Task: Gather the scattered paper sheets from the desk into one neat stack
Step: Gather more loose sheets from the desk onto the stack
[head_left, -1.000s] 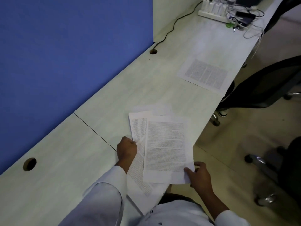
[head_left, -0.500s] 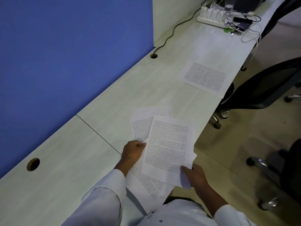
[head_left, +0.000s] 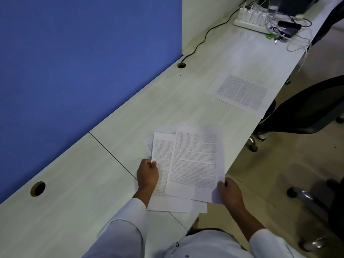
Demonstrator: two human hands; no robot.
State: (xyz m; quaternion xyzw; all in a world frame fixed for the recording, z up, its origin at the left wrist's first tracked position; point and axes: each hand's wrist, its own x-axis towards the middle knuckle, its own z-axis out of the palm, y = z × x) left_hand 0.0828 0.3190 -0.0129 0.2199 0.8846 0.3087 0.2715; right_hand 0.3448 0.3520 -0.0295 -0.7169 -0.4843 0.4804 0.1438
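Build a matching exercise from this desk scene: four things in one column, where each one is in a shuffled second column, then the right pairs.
Things
1. lone white printed paper sheet
2. white plastic power strip
3. fanned pile of white printed paper sheets
4. black mesh office chair

Places
A. at the far end of the pale wooden desk, among cables
B. held by the left hand and right hand
C. on the floor beside the desk's right edge
D. flat on the desk, untouched, beyond both hands

Pairs: 1-D, 2-A, 3-B, 4-C
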